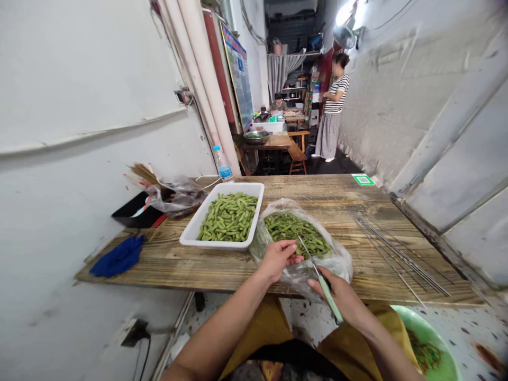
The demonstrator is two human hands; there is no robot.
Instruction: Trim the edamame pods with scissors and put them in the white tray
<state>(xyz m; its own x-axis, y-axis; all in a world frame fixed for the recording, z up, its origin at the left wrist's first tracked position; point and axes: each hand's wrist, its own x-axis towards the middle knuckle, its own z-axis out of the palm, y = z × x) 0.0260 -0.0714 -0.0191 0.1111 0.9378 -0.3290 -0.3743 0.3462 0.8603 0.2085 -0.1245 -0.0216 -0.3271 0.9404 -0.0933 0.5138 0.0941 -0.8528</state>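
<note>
Wall end: Where the tabletop (162,267) nears the left wall, a blue cloth (117,256) lies crumpled by the front edge.
Box: behind the cloth is a black box (129,209), with thin sticks (143,172) fanned out at its back and a crumpled bag (186,198) beside it.
Bottle: a bottle (224,166) with a blue cap stands behind the tray.
Tray: the white tray (218,244) is filled with green pods (230,214), its right side against the clear bag.
Left grip: the left grip (280,259) is over the near left part of the clear bag, thumb and fingers drawn together near the scissors; whether a pod is pinched between them, I cannot tell.
Clear bag: the clear bag (339,256) lies open right of the tray, more pods (291,222) showing inside.
Scissors: the scissors (331,301) slant across the bag's near side, tips pointing away from the person and slightly left, above the pods.
Right grip: the right grip (341,293) is closed around the scissors' pale green handle.
Background: a person in a striped top (335,92) stands near the right wall, well beyond the tabletop.
Card: a green card (363,180) with a square code lies at the far edge.
Rods: several thin metal rods (400,256) lie slantwise, well apart from the bag.
Basin: below the tabletop, on the floor, sits a green basin (428,320).
</note>
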